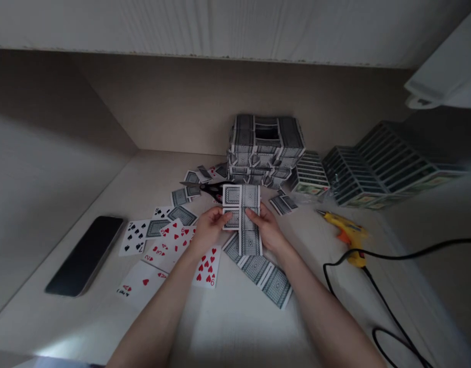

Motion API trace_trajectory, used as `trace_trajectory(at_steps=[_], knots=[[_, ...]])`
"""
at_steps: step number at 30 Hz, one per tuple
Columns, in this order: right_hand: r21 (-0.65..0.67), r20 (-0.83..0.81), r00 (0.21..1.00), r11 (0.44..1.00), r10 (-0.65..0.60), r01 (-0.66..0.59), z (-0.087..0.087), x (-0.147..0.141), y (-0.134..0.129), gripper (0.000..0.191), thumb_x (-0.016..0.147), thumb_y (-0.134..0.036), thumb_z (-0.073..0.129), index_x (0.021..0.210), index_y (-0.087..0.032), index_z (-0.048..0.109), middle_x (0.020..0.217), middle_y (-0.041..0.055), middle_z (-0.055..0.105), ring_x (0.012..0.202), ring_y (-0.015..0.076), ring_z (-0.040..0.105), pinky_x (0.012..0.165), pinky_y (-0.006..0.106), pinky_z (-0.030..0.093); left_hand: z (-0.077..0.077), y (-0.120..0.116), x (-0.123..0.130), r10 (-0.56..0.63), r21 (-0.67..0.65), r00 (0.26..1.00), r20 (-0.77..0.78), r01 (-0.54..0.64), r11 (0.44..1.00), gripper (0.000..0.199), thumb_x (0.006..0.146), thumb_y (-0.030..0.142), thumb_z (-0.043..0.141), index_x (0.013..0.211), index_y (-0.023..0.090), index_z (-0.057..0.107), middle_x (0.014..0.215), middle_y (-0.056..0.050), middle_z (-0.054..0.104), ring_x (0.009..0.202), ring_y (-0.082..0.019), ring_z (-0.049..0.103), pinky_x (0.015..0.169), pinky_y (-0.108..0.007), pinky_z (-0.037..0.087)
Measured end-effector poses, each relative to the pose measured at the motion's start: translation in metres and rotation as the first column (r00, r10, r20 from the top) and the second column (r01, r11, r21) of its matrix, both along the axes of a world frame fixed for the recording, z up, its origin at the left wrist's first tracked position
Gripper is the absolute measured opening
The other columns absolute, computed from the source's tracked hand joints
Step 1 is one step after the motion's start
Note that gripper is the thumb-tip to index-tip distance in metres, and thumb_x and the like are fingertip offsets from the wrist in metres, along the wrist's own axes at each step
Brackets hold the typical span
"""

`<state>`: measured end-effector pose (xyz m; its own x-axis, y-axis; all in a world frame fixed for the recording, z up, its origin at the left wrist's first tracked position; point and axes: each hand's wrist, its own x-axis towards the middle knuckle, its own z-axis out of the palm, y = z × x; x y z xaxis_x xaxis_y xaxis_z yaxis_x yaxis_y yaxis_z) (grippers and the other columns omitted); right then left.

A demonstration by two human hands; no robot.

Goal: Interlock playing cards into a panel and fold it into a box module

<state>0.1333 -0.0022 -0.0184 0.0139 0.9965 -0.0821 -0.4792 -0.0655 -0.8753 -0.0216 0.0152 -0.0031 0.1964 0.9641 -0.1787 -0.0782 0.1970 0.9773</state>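
Both hands hold playing cards (250,240) up in front of me, their patterned backs showing. My left hand (210,227) pinches the left piece between thumb and fingers. On the right side, my right hand (268,225) grips the longer strip, its thumb lying across the front. Whether the pieces are joined I cannot tell. Just below lies a strip of face-down cards (260,271), set at a slant. Face-up cards (172,243), hearts and spades, are spread left of my hands. Behind the held cards, black-handled scissors (210,189) lie among small card pieces (179,197).
A box-like structure built of cards (266,148) stands at the back. Stacked card boxes (388,168) are to its right. A yellow glue gun (348,232) with a black cable (396,250) lies right. A phone (85,255) rests left. A white panel (235,30) overhangs.
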Motion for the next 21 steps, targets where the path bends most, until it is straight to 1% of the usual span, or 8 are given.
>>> trace_trajectory(at_steps=[5,10,15,18,21], knots=[[-0.012,0.025,1.000,1.000,-0.005,0.005,-0.0018,-0.0001,0.0006,0.030,0.068,-0.033,0.071,0.095,-0.023,0.062,0.095,0.0005,0.071,0.086,0.0185,0.065,0.084,0.035,0.048,0.0006,-0.0001,0.0012,0.009,-0.040,1.000,0.012,-0.008,0.999,0.032,0.062,0.043,0.071,0.064,0.015,0.056,0.056,0.002,0.057,0.050,-0.011,0.053,0.050,-0.024,0.047],[-0.023,0.016,1.000,1.000,0.012,-0.012,-0.0017,0.0003,0.0011,0.033,0.068,-0.033,0.072,0.097,-0.023,0.061,0.095,0.0011,0.070,0.086,0.0181,0.064,0.083,0.034,0.048,-0.0001,-0.0002,0.0003,0.020,-0.052,1.000,0.006,-0.019,0.998,0.031,0.063,0.042,0.071,0.065,0.015,0.057,0.056,0.002,0.058,0.050,-0.011,0.054,0.051,-0.024,0.047],[-0.034,0.029,1.000,0.999,0.007,-0.006,-0.0001,-0.0004,-0.0004,0.028,0.069,-0.032,0.071,0.093,-0.022,0.061,0.093,0.0006,0.070,0.084,0.0176,0.064,0.082,0.034,0.049,-0.0024,-0.0003,-0.0007,0.010,-0.066,1.000,-0.011,-0.011,0.998,0.025,0.066,0.038,0.068,0.067,0.016,0.057,0.056,0.002,0.060,0.049,-0.012,0.055,0.052,-0.026,0.048],[-0.036,0.044,0.999,0.999,0.009,-0.007,0.0004,-0.0005,-0.0007,0.030,0.068,-0.034,0.071,0.094,-0.023,0.061,0.093,0.0008,0.071,0.083,0.0186,0.064,0.080,0.035,0.050,-0.0036,0.0001,-0.0009,0.004,-0.069,1.000,-0.004,-0.004,0.998,0.023,0.067,0.036,0.068,0.068,0.016,0.057,0.056,0.001,0.061,0.049,-0.013,0.057,0.054,-0.028,0.049],[-0.042,0.062,0.998,0.999,0.010,-0.007,0.0011,-0.0004,-0.0004,0.032,0.066,-0.036,0.072,0.093,-0.023,0.061,0.094,0.0019,0.070,0.088,0.0205,0.064,0.081,0.037,0.050,-0.0037,-0.0002,-0.0007,-0.013,-0.068,1.000,0.002,0.013,0.998,0.023,0.067,0.036,0.067,0.068,0.016,0.056,0.056,0.001,0.061,0.049,-0.014,0.058,0.053,-0.028,0.049]])
